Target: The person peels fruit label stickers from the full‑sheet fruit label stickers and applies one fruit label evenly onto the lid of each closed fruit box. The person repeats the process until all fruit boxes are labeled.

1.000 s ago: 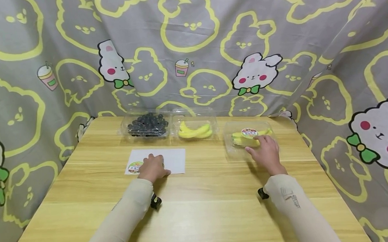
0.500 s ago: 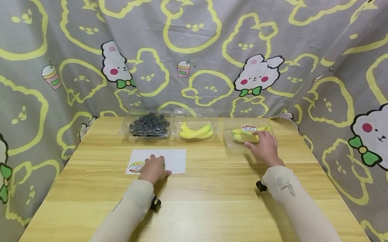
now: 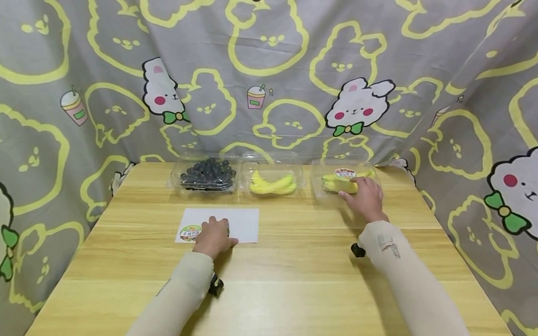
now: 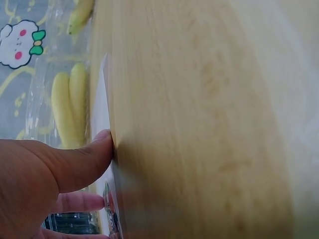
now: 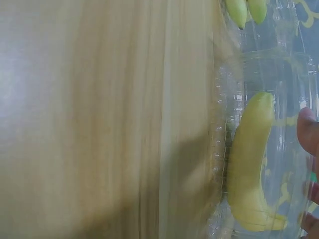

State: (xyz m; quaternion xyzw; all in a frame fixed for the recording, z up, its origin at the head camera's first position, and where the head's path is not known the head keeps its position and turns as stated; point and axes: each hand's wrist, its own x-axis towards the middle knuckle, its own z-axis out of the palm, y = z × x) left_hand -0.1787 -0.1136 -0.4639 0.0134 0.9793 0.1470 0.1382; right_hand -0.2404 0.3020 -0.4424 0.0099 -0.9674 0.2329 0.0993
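Note:
My left hand [image 3: 214, 237] rests on a white sheet of paper [image 3: 245, 225], thumb at its near edge, fingers spread. A round, colourful fruit sticker [image 3: 190, 233] lies on the paper left of the hand. Another printed patch shows partly behind the fingers. My right hand [image 3: 365, 198] touches the top of a clear plastic box [image 3: 318, 188] with bananas [image 3: 329, 184] inside. A round sticker [image 3: 345, 173] is on its lid, just beyond the fingertips. In the right wrist view, the thumb [image 5: 306, 127] and fingers lie on the lid above a banana [image 5: 249, 164].
Left of that box, along the table's back edge, stand a clear box of bananas [image 3: 272, 184] and a clear box of dark grapes [image 3: 209, 175]. A patterned curtain [image 3: 272, 61] hangs behind and beside the wooden table [image 3: 284, 289].
My right hand has moved away from me, and the stickered banana box has slid back with it, nearly into line with the other boxes. My left hand has stayed on the paper.

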